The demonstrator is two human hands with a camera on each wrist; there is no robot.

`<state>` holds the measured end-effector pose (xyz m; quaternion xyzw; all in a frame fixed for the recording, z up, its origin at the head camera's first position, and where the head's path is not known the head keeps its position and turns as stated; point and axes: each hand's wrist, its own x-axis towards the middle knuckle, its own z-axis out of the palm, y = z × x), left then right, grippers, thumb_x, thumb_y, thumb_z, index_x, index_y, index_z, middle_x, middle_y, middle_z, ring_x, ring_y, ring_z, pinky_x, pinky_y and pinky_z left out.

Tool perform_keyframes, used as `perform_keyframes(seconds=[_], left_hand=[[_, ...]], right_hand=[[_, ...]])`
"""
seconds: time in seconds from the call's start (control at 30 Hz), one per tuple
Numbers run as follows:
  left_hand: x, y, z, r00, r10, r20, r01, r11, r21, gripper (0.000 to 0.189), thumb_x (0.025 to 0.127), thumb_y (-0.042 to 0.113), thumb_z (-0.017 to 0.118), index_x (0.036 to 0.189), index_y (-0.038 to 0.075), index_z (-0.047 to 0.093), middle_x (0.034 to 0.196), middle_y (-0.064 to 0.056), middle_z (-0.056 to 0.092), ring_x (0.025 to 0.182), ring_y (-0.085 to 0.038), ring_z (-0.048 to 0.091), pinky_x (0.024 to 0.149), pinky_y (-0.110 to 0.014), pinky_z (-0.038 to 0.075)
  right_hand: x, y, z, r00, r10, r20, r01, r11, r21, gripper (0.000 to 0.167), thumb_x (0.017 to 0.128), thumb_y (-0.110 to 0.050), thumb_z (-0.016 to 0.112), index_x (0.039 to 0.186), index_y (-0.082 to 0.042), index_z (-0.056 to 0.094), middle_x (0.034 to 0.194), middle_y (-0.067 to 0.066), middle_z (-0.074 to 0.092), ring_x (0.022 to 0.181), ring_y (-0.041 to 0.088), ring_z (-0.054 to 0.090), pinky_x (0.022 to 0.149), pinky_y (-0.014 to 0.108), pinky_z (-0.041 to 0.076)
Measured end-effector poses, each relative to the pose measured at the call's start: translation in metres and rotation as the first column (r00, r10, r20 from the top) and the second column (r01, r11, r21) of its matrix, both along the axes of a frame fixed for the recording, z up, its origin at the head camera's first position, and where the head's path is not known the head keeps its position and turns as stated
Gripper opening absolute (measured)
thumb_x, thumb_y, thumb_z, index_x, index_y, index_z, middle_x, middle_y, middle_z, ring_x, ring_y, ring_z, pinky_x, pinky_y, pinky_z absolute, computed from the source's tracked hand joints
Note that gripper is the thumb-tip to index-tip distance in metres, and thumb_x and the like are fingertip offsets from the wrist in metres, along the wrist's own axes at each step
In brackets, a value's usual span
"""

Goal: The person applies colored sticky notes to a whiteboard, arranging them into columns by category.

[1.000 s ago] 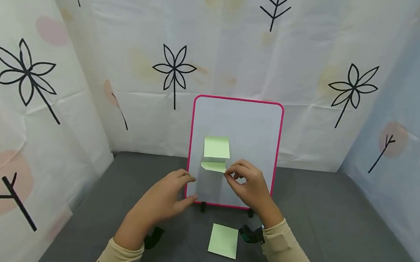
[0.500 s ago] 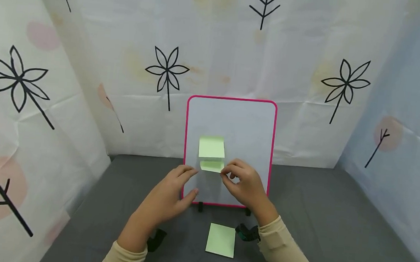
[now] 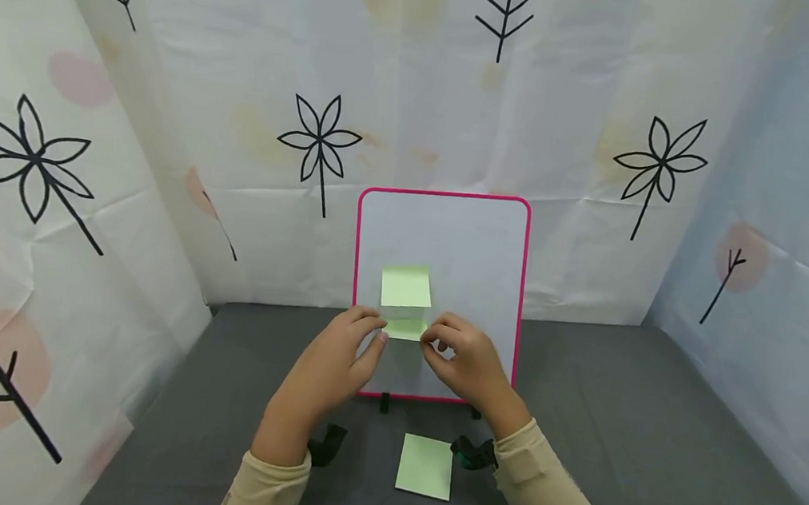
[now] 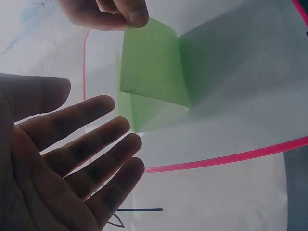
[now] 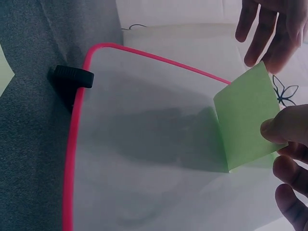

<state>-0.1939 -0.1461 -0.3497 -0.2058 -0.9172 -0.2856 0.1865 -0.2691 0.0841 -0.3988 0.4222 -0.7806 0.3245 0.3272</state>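
A small whiteboard (image 3: 479,259) with a pink rim stands upright, bearing a pale green sticky note (image 3: 405,287). Just below it, a second green sticky note (image 3: 405,330) juts out from the board. My right hand (image 3: 470,364) pinches this lower note's right corner between thumb and fingers. In the right wrist view, the thumb lies on the face of the lower note (image 5: 248,118). My left hand (image 3: 332,362) is near the note's left edge. The left wrist view shows its fingers (image 4: 103,144) spread and nearly straight, apart from the paper.
Another green sticky note or pad (image 3: 425,468) lies on the dark grey table (image 3: 619,440) in front of the board. Black clip feet (image 3: 385,403) support the board's lower edge. A white patterned cloth (image 3: 578,83) hangs behind and at both sides.
My left hand has moved up and right, closer to the lower note's left edge. My right hand keeps its pinch on the right corner. The head view has shifted slightly.
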Motion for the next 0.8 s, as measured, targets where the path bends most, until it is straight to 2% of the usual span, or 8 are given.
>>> perform_keyframes(seconds=[0.13,0.23,0.33,0.53,0.63,0.8], left_hand=[[-0.008,0.001,-0.006,0.999,-0.011,0.034,0.011,1.0,-0.001,0.031,0.108,0.02,0.061,0.126,-0.001,0.073,0.133,-0.013,0.067,0.126,-0.031,0.063,0.105,-0.05,0.055],[-0.014,0.002,-0.013,0.999,-0.034,0.03,0.034,0.999,-0.014,0.031,0.108,0.019,0.061,0.126,-0.002,0.073,0.131,-0.014,0.067,0.124,-0.032,0.063,0.105,-0.05,0.056],[-0.02,0.003,-0.021,0.999,-0.045,0.001,0.045,0.999,-0.027,0.03,0.107,0.018,0.062,0.125,-0.003,0.073,0.13,-0.015,0.067,0.122,-0.033,0.064,0.104,-0.05,0.056],[-0.03,0.003,-0.034,0.992,-0.068,-0.109,0.062,0.996,-0.059,0.025,0.103,0.014,0.068,0.119,-0.004,0.075,0.126,-0.016,0.069,0.117,-0.033,0.065,0.099,-0.047,0.058],[-0.033,0.003,-0.038,0.986,-0.081,-0.149,0.071,0.995,-0.069,0.023,0.102,0.012,0.07,0.117,-0.004,0.076,0.125,-0.016,0.069,0.115,-0.034,0.066,0.096,-0.047,0.059],[-0.036,0.003,-0.041,0.982,-0.078,-0.174,0.065,0.995,-0.081,0.025,0.097,0.009,0.074,0.118,-0.006,0.075,0.122,-0.018,0.069,0.11,-0.034,0.066,0.092,-0.046,0.06]], right_hand=[[-0.001,-0.001,-0.002,1.0,-0.005,0.001,0.004,1.0,0.007,0.019,0.081,0.004,0.086,0.09,-0.009,0.076,0.09,0.002,0.069,0.073,0.013,0.062,0.064,0.033,0.059],[-0.001,-0.001,-0.002,1.0,-0.005,0.004,0.005,1.0,0.016,0.019,0.081,0.005,0.086,0.09,-0.009,0.076,0.09,0.002,0.069,0.073,0.014,0.063,0.064,0.035,0.059],[-0.001,-0.001,-0.002,1.0,-0.001,0.02,0.0,0.999,0.032,0.017,0.082,0.003,0.086,0.09,-0.009,0.077,0.09,0.002,0.069,0.073,0.014,0.063,0.064,0.035,0.059],[-0.001,-0.002,-0.005,0.998,0.008,0.066,-0.012,0.998,0.067,0.007,0.09,-0.003,0.08,0.09,-0.009,0.076,0.091,0.002,0.069,0.073,0.014,0.063,0.065,0.036,0.059],[-0.001,-0.002,-0.005,0.997,0.01,0.081,-0.016,0.997,0.075,0.008,0.089,-0.002,0.08,0.09,-0.009,0.076,0.091,0.002,0.069,0.073,0.014,0.063,0.065,0.035,0.06],[-0.003,-0.002,-0.007,0.995,0.023,0.094,-0.031,0.995,0.092,0.01,0.087,0.0,0.081,0.09,-0.009,0.076,0.091,0.003,0.069,0.073,0.015,0.064,0.065,0.033,0.059]])
